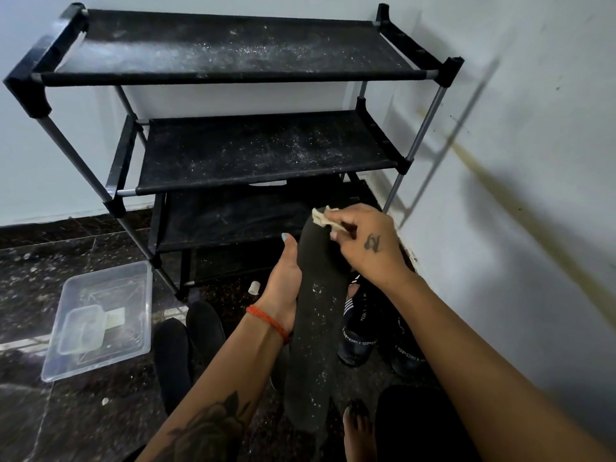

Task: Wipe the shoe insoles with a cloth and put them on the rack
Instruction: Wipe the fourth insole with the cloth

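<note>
A long dark grey insole (318,328), speckled with white dust, stands almost upright in front of me. My left hand (281,288) grips its left edge around the middle, thumb along the side. My right hand (363,243) pinches a small beige cloth (325,220) against the insole's top end. Two more dark insoles (173,355) lie on the floor to the left of my forearm. The black fabric shoe rack (233,155) stands against the wall behind, its shelves dusty and bare.
A clear plastic tub (100,318) holding a smaller container sits on the dark marble floor at the left. Black sport shoes (358,338) lie below my right arm by the white wall. My bare foot (358,425) shows at the bottom.
</note>
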`<state>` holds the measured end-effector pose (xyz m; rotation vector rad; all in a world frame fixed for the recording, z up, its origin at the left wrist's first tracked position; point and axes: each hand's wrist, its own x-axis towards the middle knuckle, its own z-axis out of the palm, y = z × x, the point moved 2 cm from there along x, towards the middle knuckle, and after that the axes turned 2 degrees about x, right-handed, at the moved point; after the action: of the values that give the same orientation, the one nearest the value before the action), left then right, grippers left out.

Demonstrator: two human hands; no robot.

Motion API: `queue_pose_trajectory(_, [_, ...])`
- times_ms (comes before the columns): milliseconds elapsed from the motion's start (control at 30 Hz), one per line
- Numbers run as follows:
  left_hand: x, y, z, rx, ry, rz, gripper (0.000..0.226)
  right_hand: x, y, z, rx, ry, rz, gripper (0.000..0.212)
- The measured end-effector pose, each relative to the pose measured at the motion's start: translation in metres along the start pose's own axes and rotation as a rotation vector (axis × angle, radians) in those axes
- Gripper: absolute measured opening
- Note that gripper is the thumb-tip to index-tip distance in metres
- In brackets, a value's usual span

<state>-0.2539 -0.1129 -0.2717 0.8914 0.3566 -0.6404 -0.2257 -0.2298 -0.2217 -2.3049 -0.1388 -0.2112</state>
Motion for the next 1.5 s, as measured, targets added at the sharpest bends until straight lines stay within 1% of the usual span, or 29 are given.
queue_pose_trajectory(67, [-0.001,0.001,-0.001,-0.007,-0.007,0.003,0.075,-0.003,-0.006,0.003,0.044,-0.079,-0.055,0.032])
queue_pose_trajectory(167, [0.003,0.004,-0.004,-0.053,-0.001,0.02,0.074,-0.008,-0.013,0.004,0.132,-0.269,-0.119,0.033])
queue_pose_trajectory(233, [0.004,0.005,-0.006,-0.045,0.025,0.03,0.076,-0.009,-0.013,0.0,0.122,-0.392,-0.114,0.04])
queue_pose_trajectory(300, [0.005,0.004,-0.007,-0.045,0.057,0.018,0.078,-0.008,-0.01,-0.007,0.049,-0.454,-0.089,0.041])
queue_pose_trajectory(333, [0.006,0.004,-0.008,-0.055,0.059,0.004,0.08,-0.007,-0.008,-0.012,0.027,-0.437,-0.066,0.039])
queue_pose_trajectory(367, [0.006,0.003,-0.009,-0.065,0.049,-0.007,0.081,-0.006,-0.007,-0.017,0.028,-0.378,-0.047,0.036])
queue_pose_trajectory(400, [0.006,0.004,-0.008,-0.08,0.039,-0.013,0.082,-0.005,-0.006,-0.021,0.051,-0.271,-0.038,0.033])
queue_pose_trajectory(467, [0.005,0.004,-0.008,-0.118,0.023,-0.005,0.081,-0.001,-0.001,-0.025,0.069,0.019,-0.075,0.031])
queue_pose_trajectory(500, [0.005,0.004,-0.008,-0.13,0.018,-0.001,0.081,0.001,0.001,-0.024,0.045,0.123,-0.099,0.031])
queue_pose_trajectory(533, [0.004,0.004,-0.006,-0.13,0.009,-0.001,0.08,0.002,0.002,-0.022,0.018,0.161,-0.117,0.031])
queue_pose_trajectory(567, [0.003,0.004,-0.004,-0.126,0.001,-0.003,0.08,0.002,0.003,-0.018,-0.008,0.144,-0.124,0.03])
queue_pose_trajectory(667, [0.001,0.005,-0.001,-0.12,0.005,-0.016,0.077,0.002,0.005,-0.008,-0.085,0.01,-0.098,0.028])
queue_pose_trajectory(767, [0.002,0.005,-0.005,-0.137,0.022,-0.014,0.077,0.003,0.006,-0.012,-0.118,0.018,-0.054,0.026])
queue_pose_trajectory(833, [0.006,0.004,-0.01,-0.084,0.076,0.021,0.077,0.002,0.004,-0.017,-0.135,-0.014,0.008,0.024])
queue_pose_trajectory(900, [0.007,0.005,-0.014,-0.011,0.134,0.06,0.078,-0.003,-0.002,-0.018,-0.153,-0.111,0.078,0.02])
queue_pose_trajectory(967, [0.005,0.008,-0.015,0.074,0.17,0.085,0.076,-0.007,-0.008,-0.015,-0.179,-0.213,0.1,0.015])
queue_pose_trajectory(1033, [0.006,0.008,-0.015,0.117,0.148,0.088,0.073,-0.009,-0.013,-0.013,-0.147,-0.324,0.102,0.013])
queue_pose_trajectory(1067, [0.006,0.007,-0.014,0.121,0.132,0.08,0.073,-0.01,-0.014,-0.012,-0.084,-0.37,0.11,0.012])
queue_pose_trajectory(1100, [0.007,0.007,-0.014,0.115,0.123,0.072,0.074,-0.01,-0.015,-0.012,-0.008,-0.383,0.128,0.013])
queue_pose_trajectory(1133, [0.005,0.007,-0.011,0.095,0.099,0.062,0.074,-0.009,-0.014,-0.013,0.067,-0.34,0.142,0.016])
queue_pose_trajectory(1200, [0.004,0.007,-0.009,0.026,0.067,0.056,0.077,-0.004,-0.01,-0.017,0.185,-0.11,0.129,0.021])
queue_pose_trajectory(1233, [0.004,0.007,-0.009,0.004,0.066,0.052,0.079,-0.002,-0.007,-0.019,0.178,0.018,0.083,0.021])
queue_pose_trajectory(1267, [0.004,0.007,-0.008,-0.008,0.072,0.05,0.081,-0.001,-0.006,-0.02,0.124,0.108,0.025,0.021])
queue_pose_trajectory(1300, [0.003,0.006,-0.008,-0.005,0.077,0.045,0.081,0.0,-0.005,-0.019,0.051,0.148,-0.031,0.022])
queue_pose_trajectory(1333, [0.003,0.006,-0.008,0.002,0.083,0.04,0.081,0.0,-0.004,-0.017,-0.014,0.145,-0.076,0.024])
queue_pose_trajectory(1400, [0.003,0.006,-0.009,0.034,0.116,0.043,0.081,-0.001,-0.001,-0.01,-0.092,0.088,-0.113,0.026])
queue_pose_trajectory(1500, [0.005,0.004,-0.012,0.056,0.158,0.042,0.082,-0.002,0.0,-0.011,-0.14,0.043,-0.074,0.026])
